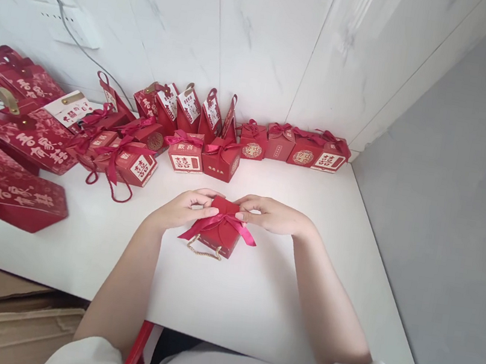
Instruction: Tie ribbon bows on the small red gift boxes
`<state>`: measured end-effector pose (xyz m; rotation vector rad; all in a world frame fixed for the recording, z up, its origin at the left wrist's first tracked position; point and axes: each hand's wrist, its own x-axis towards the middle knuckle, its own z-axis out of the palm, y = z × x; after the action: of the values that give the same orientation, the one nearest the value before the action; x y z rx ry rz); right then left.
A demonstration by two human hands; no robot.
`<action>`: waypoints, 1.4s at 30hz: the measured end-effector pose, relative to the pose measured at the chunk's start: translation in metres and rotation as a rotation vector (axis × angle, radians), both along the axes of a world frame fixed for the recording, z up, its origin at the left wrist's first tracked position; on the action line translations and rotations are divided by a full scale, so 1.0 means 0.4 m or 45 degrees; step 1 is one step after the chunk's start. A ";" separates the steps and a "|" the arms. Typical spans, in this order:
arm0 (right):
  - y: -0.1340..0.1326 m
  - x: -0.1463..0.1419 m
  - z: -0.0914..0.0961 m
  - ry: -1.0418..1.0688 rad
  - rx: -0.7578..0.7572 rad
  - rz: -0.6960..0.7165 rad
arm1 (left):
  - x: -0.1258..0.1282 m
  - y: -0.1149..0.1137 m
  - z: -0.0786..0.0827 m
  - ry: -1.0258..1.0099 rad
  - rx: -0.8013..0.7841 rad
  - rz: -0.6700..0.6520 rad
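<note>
A small red gift box (225, 234) rests on the white table in front of me, with a pink-red ribbon (220, 220) tied in a bow across its top. A twisted gold cord handle (203, 253) hangs from its near side. My left hand (188, 207) grips the box's left side, its thumb pressing near the bow. From the right, my right hand (265, 214) grips the opposite side, thumb on the ribbon by the knot. Some fingertips of both hands are hidden behind the box.
Several red boxes with bows (253, 141) line the wall. Upright red bags (189, 107) stand behind them, and larger red bags (17, 191) crowd the left. A grey panel (451, 195) borders the table (260, 312) on the right. An open cardboard box (11, 330) sits below the front edge.
</note>
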<state>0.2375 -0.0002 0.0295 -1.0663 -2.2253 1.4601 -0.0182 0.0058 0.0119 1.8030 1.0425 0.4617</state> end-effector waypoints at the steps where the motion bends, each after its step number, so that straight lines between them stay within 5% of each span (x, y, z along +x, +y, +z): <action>1: 0.002 0.001 -0.002 -0.005 0.001 0.008 | 0.000 0.001 0.000 0.002 0.005 -0.020; 14: 0.009 0.002 -0.015 -0.080 0.048 0.069 | -0.009 -0.008 0.023 0.163 0.187 -0.126; 32: 0.008 0.009 -0.014 -0.117 0.047 0.028 | -0.012 -0.020 0.035 0.405 0.371 -0.026; 42: -0.001 0.004 0.000 -0.012 0.042 0.026 | -0.009 -0.012 0.016 0.118 0.087 0.098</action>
<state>0.2391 -0.0004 0.0294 -1.0453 -2.2649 1.4242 -0.0217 0.0010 0.0185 1.8646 1.1759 0.4688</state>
